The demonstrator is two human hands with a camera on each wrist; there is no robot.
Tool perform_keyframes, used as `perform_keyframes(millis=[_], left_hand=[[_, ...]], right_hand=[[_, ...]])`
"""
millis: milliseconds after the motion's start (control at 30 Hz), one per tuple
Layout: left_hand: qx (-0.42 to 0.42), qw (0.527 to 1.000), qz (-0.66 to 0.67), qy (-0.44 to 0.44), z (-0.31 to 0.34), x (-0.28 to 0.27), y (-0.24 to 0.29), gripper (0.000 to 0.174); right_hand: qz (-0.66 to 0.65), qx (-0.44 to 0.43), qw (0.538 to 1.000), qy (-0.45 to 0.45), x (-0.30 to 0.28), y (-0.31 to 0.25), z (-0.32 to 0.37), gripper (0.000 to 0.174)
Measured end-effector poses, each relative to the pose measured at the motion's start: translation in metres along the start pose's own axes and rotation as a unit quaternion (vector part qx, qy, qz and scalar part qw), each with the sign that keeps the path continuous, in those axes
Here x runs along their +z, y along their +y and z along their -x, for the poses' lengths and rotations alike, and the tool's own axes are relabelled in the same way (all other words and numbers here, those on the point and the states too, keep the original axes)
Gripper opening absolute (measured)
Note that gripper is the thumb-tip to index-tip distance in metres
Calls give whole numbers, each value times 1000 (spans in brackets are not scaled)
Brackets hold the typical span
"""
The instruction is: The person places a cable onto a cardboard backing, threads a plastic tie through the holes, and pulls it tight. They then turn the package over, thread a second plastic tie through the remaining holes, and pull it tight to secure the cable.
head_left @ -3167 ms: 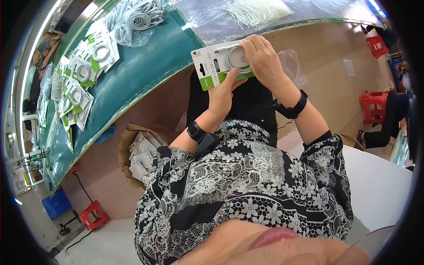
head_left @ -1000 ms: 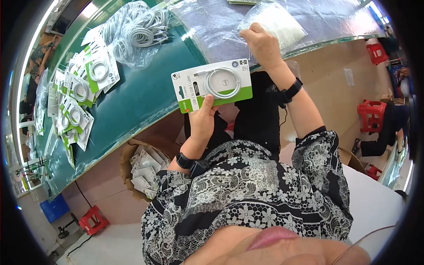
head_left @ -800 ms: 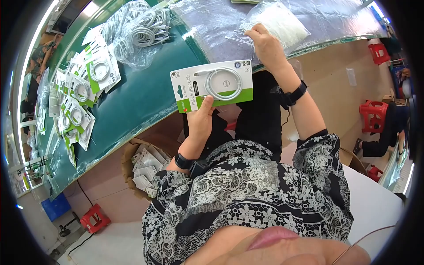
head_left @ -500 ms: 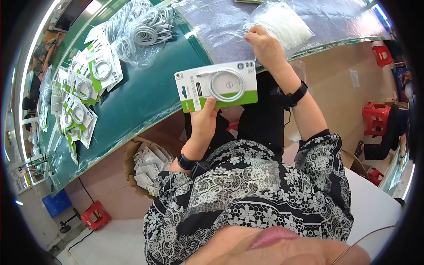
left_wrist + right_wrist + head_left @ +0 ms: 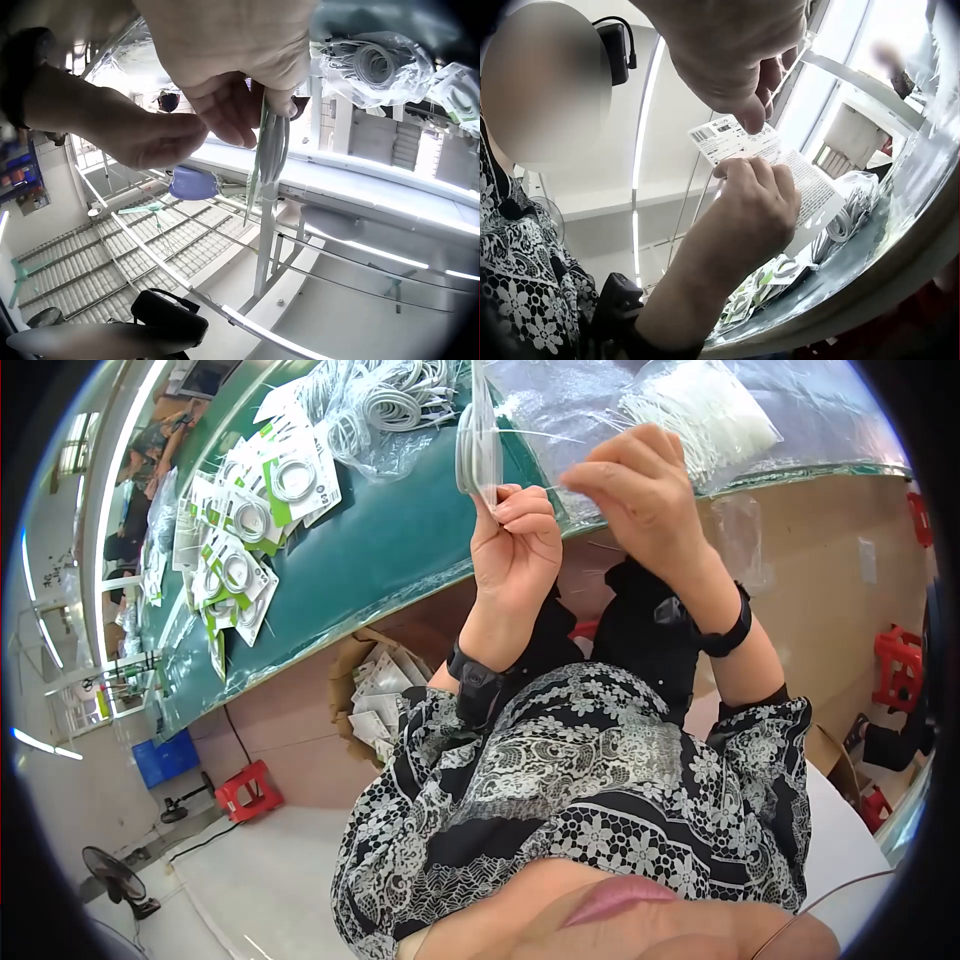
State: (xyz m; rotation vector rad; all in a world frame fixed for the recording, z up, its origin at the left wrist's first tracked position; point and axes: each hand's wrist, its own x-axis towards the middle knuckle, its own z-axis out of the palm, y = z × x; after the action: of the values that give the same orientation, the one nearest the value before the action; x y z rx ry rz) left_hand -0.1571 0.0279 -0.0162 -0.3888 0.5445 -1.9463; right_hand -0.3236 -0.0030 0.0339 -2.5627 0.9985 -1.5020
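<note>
Curled fingers of my left hand [image 5: 515, 565] grip a white and green cable card [image 5: 490, 445] near its lower edge. The card stands on edge in the head view, with a coiled white cable [image 5: 466, 452] on its left face. Its printed back [image 5: 810, 191] shows in the right wrist view. Just to the right, my right hand [image 5: 645, 500] pinches a thin white cable tie [image 5: 788, 76] between thumb and fingers. Another thin white strip [image 5: 540, 434] runs rightward from the card's edge in the head view. The left palm hides the card's lower part.
A clear bag of white cable ties [image 5: 715, 425] lies at the table's back right. Bundled white cables [image 5: 395, 405] in plastic and a pile of carded cables [image 5: 250, 520] cover the left of the green table [image 5: 400, 510]. Below stands an open box [image 5: 345, 690] of packages.
The card has turned from face-up to on edge in my left hand and come up higher. My right hand has left the bag of ties and moved close beside the card.
</note>
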Motion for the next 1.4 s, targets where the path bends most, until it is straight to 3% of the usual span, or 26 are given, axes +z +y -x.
perform_keyframes(millis=[200, 367, 633, 900, 1000, 1100, 1167, 1200, 1267, 1400], left_hand=[[-7, 998, 54, 18, -1, 8, -11, 5], [-36, 999, -5, -3, -1, 3, -11, 5], [-22, 999, -42, -14, 1, 1, -13, 7], [-28, 993, -98, -51, 2, -13, -6, 24], [142, 942, -276, 130, -1, -1, -31, 34], [75, 927, -364, 59, -4, -14, -11, 35], [44, 915, -400, 20, -5, -22, -4, 36], [53, 898, -433, 46, -4, -21, -8, 36], [67, 858, -499, 98, -4, -20, -15, 35], [97, 824, -552, 79, -7, -21, -18, 32]], right_hand=[[3, 25, 998, 50, 11, -14, 5, 16], [29, 10, 998, 62, 11, -22, 2, 15], [31, 1, 997, 72, 13, -22, 5, 14], [-20, 25, 999, 44, 15, -29, 4, 14], [-64, 50, 996, 26, 18, -21, 8, 14], [-112, 81, 990, 17, 21, -7, 20, 13], [-174, 185, 967, 33, 22, -1, 35, 14], [-202, 238, 949, 42, 22, 2, 42, 14], [-199, 252, 946, 51, 27, 9, 56, 16], [-159, 280, 942, 92, 21, 14, 65, 19]])
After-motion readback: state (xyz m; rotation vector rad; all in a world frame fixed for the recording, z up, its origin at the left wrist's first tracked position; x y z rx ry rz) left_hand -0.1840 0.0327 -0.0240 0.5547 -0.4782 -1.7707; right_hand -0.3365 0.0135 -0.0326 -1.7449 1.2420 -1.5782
